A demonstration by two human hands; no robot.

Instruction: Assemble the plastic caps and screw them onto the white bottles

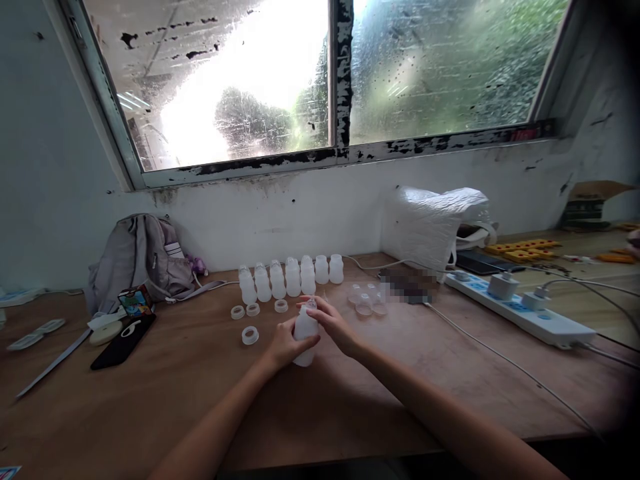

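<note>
A frosted white baby bottle (305,327) stands upright over the table in front of me. My left hand (286,345) is wrapped around its body. The fingers of my right hand (330,321) close around the clear teat top (311,304) of the same bottle and partly cover it. Behind my hands is a row of similar bottles (277,279), most with teat tops. Two bottles (329,269) at the row's right end show no tops. Several translucent screw rings (250,335) lie to the left of my left hand. Clear round caps (367,299) sit right of my right hand.
At the left are a grey backpack (143,260), a black phone (123,342) and a metal ruler (55,361). A white power strip (520,311) with plugs is at the right. A white cable (505,363) crosses the table (400,393). A silvery bag (430,223) leans against the wall.
</note>
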